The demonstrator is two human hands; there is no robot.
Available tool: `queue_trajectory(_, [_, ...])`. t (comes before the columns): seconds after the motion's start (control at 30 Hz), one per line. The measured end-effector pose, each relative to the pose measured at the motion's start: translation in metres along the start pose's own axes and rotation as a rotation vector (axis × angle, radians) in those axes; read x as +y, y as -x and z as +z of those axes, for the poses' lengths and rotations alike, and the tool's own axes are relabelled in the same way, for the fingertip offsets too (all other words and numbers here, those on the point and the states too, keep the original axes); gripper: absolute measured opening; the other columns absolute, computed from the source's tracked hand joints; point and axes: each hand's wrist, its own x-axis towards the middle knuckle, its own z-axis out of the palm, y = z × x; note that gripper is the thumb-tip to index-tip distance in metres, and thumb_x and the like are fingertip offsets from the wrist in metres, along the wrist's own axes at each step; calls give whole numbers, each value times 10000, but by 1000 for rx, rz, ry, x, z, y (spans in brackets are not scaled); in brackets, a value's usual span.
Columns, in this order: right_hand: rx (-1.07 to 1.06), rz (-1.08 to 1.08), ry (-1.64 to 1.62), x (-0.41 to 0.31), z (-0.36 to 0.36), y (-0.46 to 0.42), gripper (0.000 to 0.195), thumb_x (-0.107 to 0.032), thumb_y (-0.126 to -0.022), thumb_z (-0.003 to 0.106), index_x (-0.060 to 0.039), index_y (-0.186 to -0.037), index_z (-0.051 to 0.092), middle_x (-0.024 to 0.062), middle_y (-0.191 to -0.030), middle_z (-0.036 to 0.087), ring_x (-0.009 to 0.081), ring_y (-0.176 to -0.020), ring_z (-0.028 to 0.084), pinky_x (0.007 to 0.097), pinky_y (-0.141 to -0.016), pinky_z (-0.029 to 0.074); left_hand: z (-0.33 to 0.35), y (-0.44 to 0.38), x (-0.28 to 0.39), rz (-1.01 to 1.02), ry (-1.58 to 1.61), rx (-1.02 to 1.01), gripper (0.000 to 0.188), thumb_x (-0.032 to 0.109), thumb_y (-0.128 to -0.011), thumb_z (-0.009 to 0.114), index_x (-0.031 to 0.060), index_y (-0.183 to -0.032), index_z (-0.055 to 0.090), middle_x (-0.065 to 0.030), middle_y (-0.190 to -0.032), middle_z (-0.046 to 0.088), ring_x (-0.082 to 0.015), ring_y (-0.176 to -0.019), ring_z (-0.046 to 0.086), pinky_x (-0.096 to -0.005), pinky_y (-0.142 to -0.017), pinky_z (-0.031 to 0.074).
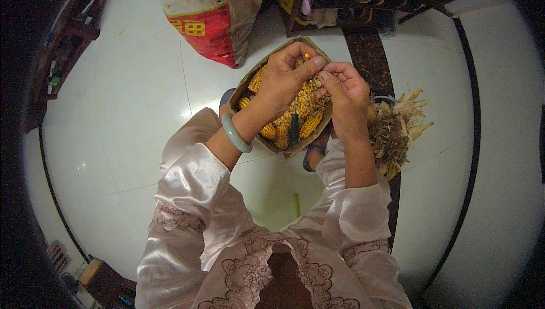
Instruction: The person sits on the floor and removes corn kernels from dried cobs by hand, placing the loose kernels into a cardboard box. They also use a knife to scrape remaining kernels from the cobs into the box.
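My left hand (283,77), with a pale green bangle (235,133) on its wrist, is raised over a cardboard box (243,82). A yellow corn kernel (307,56) shows between its curled forefinger and thumb. My right hand (348,91) meets the left at the fingertips, thumb against bent fingers; whatever is pinched there is too small to tell. Below them the box holds loose corn kernels (307,101) and several yellow corn cobs (311,124). A dark tool handle (294,130) sticks up among the corn, its other end hidden.
Dry corn husks (389,138) are heaped in a container (384,99) right of the box. A printed woven sack (204,19) stands beyond it. Farther back is a shoe rack (315,23). Slippered feet (314,158) flank the box on the tiled floor (123,138).
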Motion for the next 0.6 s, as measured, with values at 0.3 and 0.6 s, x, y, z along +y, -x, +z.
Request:
queue_trajectory(0.3, [48,6,-44,1,-3,1,112,-37,-853,554,10,-951,530,53,-824,563,88,-680,525,216,-646,461,-3,-2,6,-98,173,97,122,145,-854,614,62,-912,547,15,-820,559,-64,-764,513,-210,-678,426])
queue_trajectory(0.6, [76,-51,-7,2,-2,-1,133,-68,-864,559,12,-968,536,42,-836,564,82,-712,534,213,-660,466,-2,-1,8,-72,-101,-94,155,176,-850,628,45,-918,582,19,-838,576,-66,-767,516,-227,-694,434])
